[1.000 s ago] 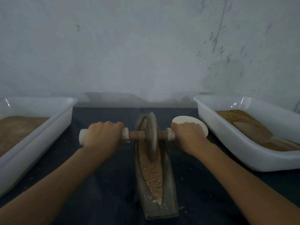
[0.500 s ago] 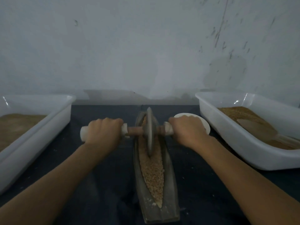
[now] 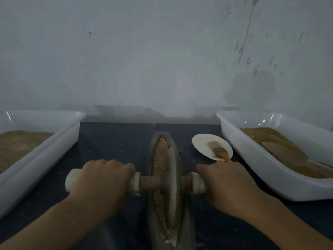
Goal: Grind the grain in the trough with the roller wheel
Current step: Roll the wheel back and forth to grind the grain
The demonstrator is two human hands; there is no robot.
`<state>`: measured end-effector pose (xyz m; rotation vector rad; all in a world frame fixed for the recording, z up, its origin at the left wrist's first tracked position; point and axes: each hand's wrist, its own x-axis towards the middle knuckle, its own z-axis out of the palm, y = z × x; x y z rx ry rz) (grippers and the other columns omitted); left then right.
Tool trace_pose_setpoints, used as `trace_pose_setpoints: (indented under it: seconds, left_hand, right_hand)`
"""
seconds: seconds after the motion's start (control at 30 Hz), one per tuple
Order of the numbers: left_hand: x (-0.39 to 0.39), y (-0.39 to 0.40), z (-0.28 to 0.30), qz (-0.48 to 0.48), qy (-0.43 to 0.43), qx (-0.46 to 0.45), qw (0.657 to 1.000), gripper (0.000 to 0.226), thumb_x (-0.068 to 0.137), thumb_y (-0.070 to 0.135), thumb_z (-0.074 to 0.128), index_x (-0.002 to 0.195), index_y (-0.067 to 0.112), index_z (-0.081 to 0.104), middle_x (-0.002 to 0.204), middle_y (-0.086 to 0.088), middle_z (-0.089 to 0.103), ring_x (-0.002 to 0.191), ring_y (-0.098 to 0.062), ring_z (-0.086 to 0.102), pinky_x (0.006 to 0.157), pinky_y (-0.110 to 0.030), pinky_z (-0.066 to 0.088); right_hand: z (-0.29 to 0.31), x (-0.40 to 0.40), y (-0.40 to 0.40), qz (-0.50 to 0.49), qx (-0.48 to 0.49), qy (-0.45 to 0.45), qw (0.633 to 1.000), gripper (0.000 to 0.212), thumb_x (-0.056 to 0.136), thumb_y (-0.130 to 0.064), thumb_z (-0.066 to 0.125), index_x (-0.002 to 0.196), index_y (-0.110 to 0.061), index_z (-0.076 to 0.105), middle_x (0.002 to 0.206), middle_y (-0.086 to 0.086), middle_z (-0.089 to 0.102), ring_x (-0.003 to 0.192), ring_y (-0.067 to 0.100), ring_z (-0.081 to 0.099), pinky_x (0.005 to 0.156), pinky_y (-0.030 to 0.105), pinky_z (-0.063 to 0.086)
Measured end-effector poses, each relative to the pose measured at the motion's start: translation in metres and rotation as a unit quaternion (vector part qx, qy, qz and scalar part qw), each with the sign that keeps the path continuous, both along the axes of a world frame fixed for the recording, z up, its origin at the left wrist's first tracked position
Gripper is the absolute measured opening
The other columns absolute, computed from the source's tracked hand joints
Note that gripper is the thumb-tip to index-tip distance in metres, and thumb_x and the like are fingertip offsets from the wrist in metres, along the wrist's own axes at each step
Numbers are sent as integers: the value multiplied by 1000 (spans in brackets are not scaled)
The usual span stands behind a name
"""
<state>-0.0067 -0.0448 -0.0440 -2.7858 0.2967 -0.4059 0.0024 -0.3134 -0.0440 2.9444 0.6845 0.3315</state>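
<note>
A long grey boat-shaped trough [image 3: 151,170] lies on the dark table, pointing away from me, with tan grain [image 3: 161,150] along its groove. A grey roller wheel [image 3: 171,184] stands upright in the groove, near the trough's middle. Its wooden axle [image 3: 147,183] runs left and right and ends in pale handles. My left hand [image 3: 100,184] grips the left handle, whose pale tip [image 3: 69,179] sticks out past the hand. My right hand [image 3: 227,186] grips the right handle [image 3: 197,183].
A white tub [image 3: 59,134] with brown meal stands at the left. Another white tub [image 3: 252,163] at the right holds meal and a wooden scoop [image 3: 288,154]. A small white dish [image 3: 201,143] with a brush [image 3: 219,149] sits between trough and right tub. A wall rises behind.
Both hands have pulled the wheel toward me, from the trough's far end to its middle. The dish and brush, hidden before by my right hand, now show.
</note>
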Motion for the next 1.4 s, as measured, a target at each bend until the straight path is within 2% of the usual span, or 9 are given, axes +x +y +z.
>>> trace_pose_setpoints:
  seconds: [0.1,0.27,0.57,0.63,0.77,0.9,0.97,1.23,1.4]
  left_hand:
    - [7,-9,10,-6,10,26,1000,20,83,51,52,86,36,40,81,12,46,78,-10,54,61,-29,31]
    - [72,-12,4,-4,-1,-39,999,17,81,42,60,95,32,58,99,8,54,93,-17,58,68,-30,39]
    - [64,3,-12,-2,31,-85,996,25,80,48,59,73,32,41,72,12,45,65,-12,45,62,-29,35]
    - [30,12,-23,-15,44,-102,994,29,77,56,54,69,35,35,65,12,39,65,-10,49,60,-28,33]
    - [-3,25,-35,-23,76,-113,990,23,71,65,43,76,45,33,74,13,48,82,-10,59,62,-30,33]
    - [16,19,-34,5,68,-107,992,30,78,62,50,75,35,36,68,13,44,69,-10,54,60,-28,36]
    - [39,14,-29,12,21,-98,995,30,81,55,53,72,34,34,66,13,41,61,-10,45,58,-29,35]
    - [81,0,-4,-5,-22,-74,997,17,83,40,58,83,32,43,84,7,56,74,-18,53,65,-32,38]
    - [14,20,-25,-25,53,-101,993,31,76,65,47,75,37,33,73,12,48,71,-11,53,65,-29,41]
  right_hand:
    - [-5,17,6,-16,19,17,1000,24,86,-38,59,80,-32,38,78,-9,53,71,13,52,61,29,42]
    - [-18,72,15,-57,26,-73,995,19,87,-34,58,80,-29,41,71,-5,51,67,19,53,53,29,28]
    - [-1,54,26,-27,-11,-91,995,20,87,-30,62,97,-24,46,88,-1,61,79,20,61,63,33,41]
    - [1,21,21,33,-39,-126,991,32,70,-29,77,88,-24,51,75,-2,61,64,18,60,52,31,42]
    - [10,-9,12,86,-41,-192,977,54,22,-25,90,61,-20,53,45,-1,49,34,17,46,38,17,9]
    - [7,29,23,54,-78,-129,987,35,65,-25,78,80,-24,46,73,0,63,60,23,60,49,32,38]
    - [0,62,24,-8,-64,-101,993,29,85,-29,63,86,-28,34,89,-1,63,75,22,59,57,32,31]
    - [-10,78,22,-60,-10,-107,992,21,88,-28,60,101,-22,45,92,0,64,76,21,59,57,32,31]
    - [-2,6,12,57,-9,-195,979,42,42,-18,87,69,-21,54,57,-2,56,45,17,52,41,27,35]
